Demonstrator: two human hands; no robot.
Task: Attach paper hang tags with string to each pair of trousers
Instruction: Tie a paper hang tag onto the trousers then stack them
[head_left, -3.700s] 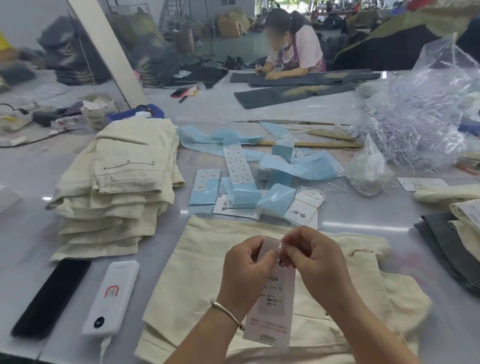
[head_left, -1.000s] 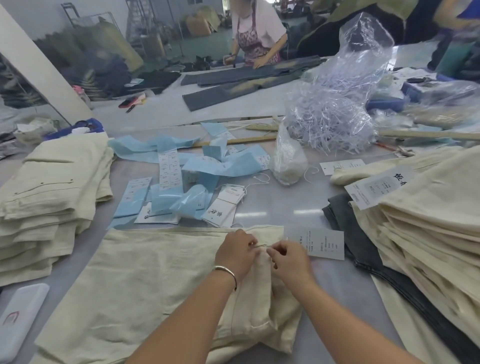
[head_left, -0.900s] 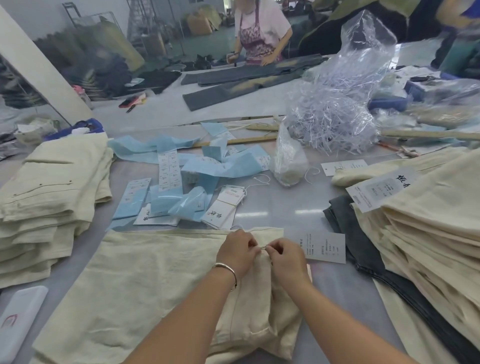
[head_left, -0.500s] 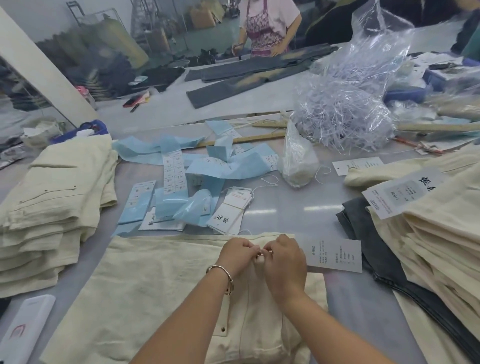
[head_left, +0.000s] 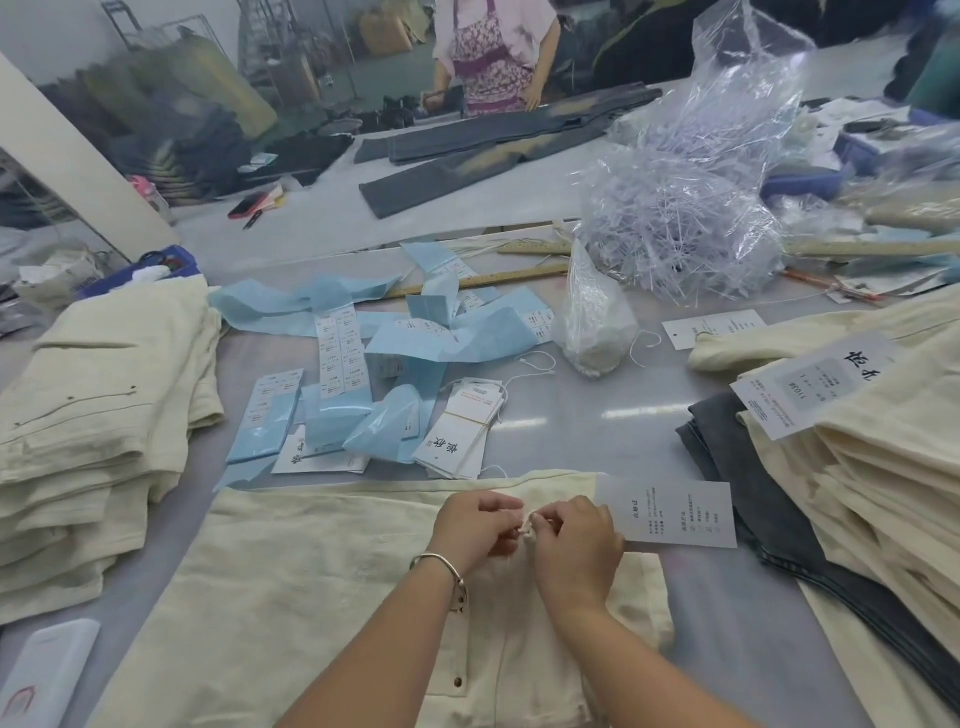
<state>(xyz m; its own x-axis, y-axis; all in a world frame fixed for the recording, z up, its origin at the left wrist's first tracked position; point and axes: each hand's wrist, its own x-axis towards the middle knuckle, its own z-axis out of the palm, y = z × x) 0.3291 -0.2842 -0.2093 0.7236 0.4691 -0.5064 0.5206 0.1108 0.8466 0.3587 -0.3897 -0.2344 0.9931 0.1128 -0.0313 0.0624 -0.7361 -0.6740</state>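
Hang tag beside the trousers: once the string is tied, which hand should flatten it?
Right. The right hand lies next to the hang tag; the left hand would have to cross over it.

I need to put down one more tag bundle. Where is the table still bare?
Bare table lies between the banded tag bundle, the small bag of string and the dark trousers. A narrower strip runs right of the cream trousers. The blue label sheets crowd the middle.
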